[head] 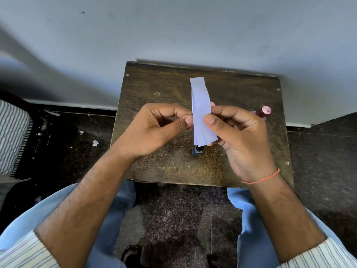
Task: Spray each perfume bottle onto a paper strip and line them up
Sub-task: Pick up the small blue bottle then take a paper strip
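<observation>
A white paper strip (201, 105) stands upright above the small wooden table (154, 89). My right hand (241, 136) pinches its right edge between thumb and fingers. My left hand (152, 128) pinches the strip's left edge with thumb and forefinger. Just below the strip, a small dark perfume bottle (197, 149) stands on the table, partly hidden by the paper. A pink-capped bottle (263, 111) shows behind my right hand, its body mostly hidden.
The table stands against a pale wall (173, 31). Dark speckled floor (77, 147) to the left holds scraps of torn paper (95, 143). A striped cushion (11, 136) lies at the far left. My knees sit at the table's near edge.
</observation>
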A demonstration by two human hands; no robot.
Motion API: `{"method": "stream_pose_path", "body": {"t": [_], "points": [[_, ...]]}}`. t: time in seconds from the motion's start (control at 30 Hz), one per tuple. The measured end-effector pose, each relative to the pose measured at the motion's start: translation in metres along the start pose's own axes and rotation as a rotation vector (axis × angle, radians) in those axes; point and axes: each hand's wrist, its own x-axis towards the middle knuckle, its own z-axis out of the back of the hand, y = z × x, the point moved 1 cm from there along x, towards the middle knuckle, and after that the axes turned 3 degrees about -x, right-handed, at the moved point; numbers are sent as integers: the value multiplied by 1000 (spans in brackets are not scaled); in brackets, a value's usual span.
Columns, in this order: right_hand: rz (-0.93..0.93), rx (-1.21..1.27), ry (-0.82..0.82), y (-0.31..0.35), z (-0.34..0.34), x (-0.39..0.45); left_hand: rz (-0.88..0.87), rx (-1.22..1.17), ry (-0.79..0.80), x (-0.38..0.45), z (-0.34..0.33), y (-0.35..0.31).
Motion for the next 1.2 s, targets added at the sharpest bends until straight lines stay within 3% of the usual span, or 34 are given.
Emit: {"method": "stream_pose_path", "body": {"t": [0.23, 0.6, 0.9, 1.2], "points": [[61, -64, 32, -3, -4, 0, -91, 54, -40, 0, 4, -2], [103, -115, 134, -5, -4, -2, -93, 130, -156, -2, 9, 2], [137, -160, 71, -6, -3, 0, -153, 171, -190, -3, 7, 3], [76, -102, 130, -5, -2, -1, -190, 332, -197, -2, 7, 5]]}}
